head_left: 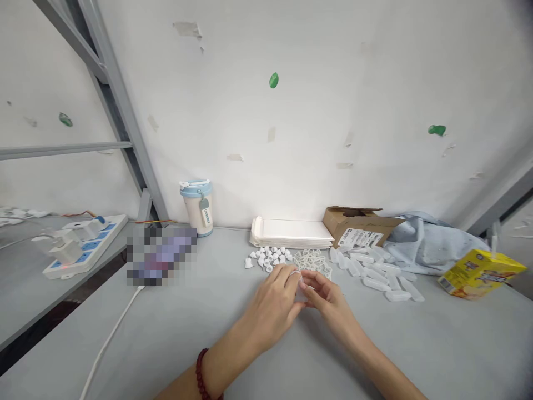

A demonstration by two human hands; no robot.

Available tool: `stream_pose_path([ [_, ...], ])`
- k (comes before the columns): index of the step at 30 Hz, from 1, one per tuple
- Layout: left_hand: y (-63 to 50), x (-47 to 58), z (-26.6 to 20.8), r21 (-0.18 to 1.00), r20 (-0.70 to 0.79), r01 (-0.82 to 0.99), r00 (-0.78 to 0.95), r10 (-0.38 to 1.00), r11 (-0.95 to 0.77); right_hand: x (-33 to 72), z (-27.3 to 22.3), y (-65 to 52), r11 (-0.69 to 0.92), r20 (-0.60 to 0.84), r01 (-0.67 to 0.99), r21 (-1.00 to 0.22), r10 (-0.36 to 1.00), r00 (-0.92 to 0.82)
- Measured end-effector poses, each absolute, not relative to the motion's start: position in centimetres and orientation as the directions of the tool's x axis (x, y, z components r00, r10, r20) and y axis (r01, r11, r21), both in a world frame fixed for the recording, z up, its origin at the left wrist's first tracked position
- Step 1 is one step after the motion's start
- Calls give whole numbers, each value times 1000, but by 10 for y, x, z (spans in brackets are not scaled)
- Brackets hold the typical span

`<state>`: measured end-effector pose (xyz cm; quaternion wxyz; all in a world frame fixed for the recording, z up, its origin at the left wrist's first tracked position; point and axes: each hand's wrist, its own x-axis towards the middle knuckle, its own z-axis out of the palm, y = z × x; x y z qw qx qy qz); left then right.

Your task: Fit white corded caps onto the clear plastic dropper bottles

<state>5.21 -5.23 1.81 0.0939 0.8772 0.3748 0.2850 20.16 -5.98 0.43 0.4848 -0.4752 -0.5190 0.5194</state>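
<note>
1. Containers first, clocked from the piece [298, 281] between the hands, twelve being toward the wall [312, 139]. The brown box [328, 223] stood at one to two o'clock, flaps up; its contents could not be made out.
2. The cup [195, 208], lid on, stood at ten o'clock. The drink carton [478, 275] leaned at three, a straw [494, 244] in its top.
3. Left hand [270, 308]: its grip was curled round the piece, fingers over the top, thumb low. Right hand [328, 300]: its grip pinched the piece between thumb and forefinger.
4. The piece sat just above the worktop [187, 328], mostly covered by fingers; its long axis and pointing could not be told.
5. Caps [268, 258] lay heaped at ten to eleven o'clock, loops [312, 260] near the fingertips at twelve to one, clear tubes [375, 272] at two to three, pointing various ways.
6. Behind, at twelve, the white stack [291, 233] lay with its long axis running nine to three.
7. The worktop's back edge met the wall; its left edge slanted toward seven. Open room lay between the left forearm and the cable [112, 330], and beyond the right forearm toward four.
</note>
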Motion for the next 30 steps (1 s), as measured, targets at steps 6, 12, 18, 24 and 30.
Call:
stream_pose_path([
  [6, -49, 44, 29, 315, 316, 626, 640, 701, -713, 203, 2, -59, -31, -42, 67, -997, 985, -169],
  [12, -43, 22, 41, 474, 69, 657, 636, 769, -586, 202, -3, -58, -33, -93, 182, -983, 939, -331],
  [18, -26, -10, 48, 620, 2, 640, 578, 816, -455, 202, -4, -57, -45, -98, 193, -980, 956, -278],
  [24, -21, -21, 38, 620, 131, 652, 462, 877, -436, 207, -7, -51, 28, -19, 307, -951, 989, -149],
  [30, -29, -20, 27, 626, 77, 599, 590, 804, -499, 216, -2, -46, 95, 85, 396, -913, 996, -41],
])
